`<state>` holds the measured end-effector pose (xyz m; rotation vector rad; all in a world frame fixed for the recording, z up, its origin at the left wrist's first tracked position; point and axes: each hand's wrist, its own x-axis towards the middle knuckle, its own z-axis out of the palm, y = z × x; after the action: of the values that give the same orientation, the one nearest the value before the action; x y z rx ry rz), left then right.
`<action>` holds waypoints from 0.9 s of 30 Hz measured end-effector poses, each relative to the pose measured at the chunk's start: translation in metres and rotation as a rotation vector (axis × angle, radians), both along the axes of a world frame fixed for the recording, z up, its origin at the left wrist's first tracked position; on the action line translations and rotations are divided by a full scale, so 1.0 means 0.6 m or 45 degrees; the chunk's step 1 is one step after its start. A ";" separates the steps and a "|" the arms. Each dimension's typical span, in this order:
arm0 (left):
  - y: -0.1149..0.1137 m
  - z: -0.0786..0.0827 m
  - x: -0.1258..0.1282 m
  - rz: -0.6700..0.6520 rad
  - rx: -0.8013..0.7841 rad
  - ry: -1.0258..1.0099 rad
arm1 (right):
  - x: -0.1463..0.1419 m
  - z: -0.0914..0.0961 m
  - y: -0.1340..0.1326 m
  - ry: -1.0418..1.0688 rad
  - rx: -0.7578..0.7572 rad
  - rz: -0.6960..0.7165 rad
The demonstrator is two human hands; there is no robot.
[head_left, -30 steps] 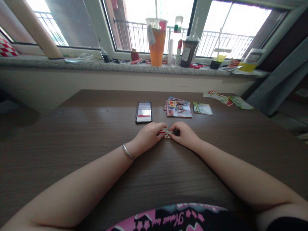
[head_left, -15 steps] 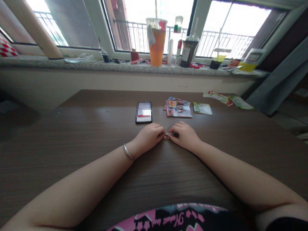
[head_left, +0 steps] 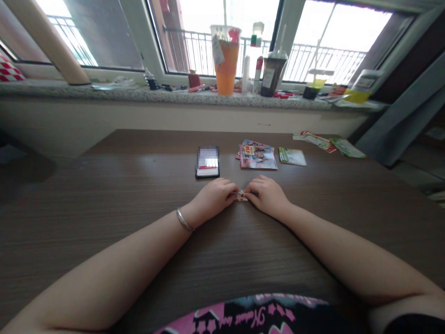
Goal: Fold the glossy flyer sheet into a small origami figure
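Note:
My left hand (head_left: 214, 198) and my right hand (head_left: 267, 196) meet at the middle of the dark wooden table (head_left: 104, 208), fingers curled and pinched together. Between the fingertips sits a small folded piece of red-and-white paper (head_left: 241, 196), pressed down against the tabletop and mostly hidden by both hands. A silver bangle (head_left: 183, 221) circles my left wrist. Just beyond my left hand lies a black phone (head_left: 207, 162), face up.
Colourful leaflets (head_left: 257, 156) and a green card (head_left: 292, 157) lie past my right hand; more leaflets (head_left: 318, 140) sit at the far right edge. The stone windowsill (head_left: 104, 95) carries an orange drink cup (head_left: 226, 60), a dark cup (head_left: 271, 74), bottles and clutter.
My fingers have drawn closer together over the folded paper, so less of it shows. Both arms stay where they were.

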<state>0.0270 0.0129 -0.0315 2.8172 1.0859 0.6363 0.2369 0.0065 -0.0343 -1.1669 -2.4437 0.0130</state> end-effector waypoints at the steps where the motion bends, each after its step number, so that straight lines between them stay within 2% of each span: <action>1: 0.000 0.000 0.000 -0.003 -0.007 -0.003 | 0.000 -0.001 0.001 0.015 -0.012 0.001; 5: -0.001 -0.001 -0.001 -0.004 -0.047 -0.027 | 0.002 -0.001 0.004 0.109 -0.083 0.007; 10: -0.003 -0.001 -0.001 0.071 -0.146 -0.133 | 0.003 -0.002 0.007 0.223 -0.163 0.059; 19: -0.007 0.004 -0.004 -0.096 -0.220 -0.175 | 0.001 -0.004 0.007 0.357 -0.329 -0.069; 23: -0.011 0.005 -0.007 -0.240 -0.286 -0.250 | 0.000 -0.004 0.007 0.439 -0.435 -0.143; 27: -0.012 0.004 -0.006 -0.288 -0.229 -0.321 | 0.002 -0.010 0.012 0.537 -0.547 -0.140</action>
<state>0.0237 0.0055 -0.0288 2.5689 0.7300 0.7985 0.2382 0.0136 -0.0404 -1.3105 -2.0501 0.7075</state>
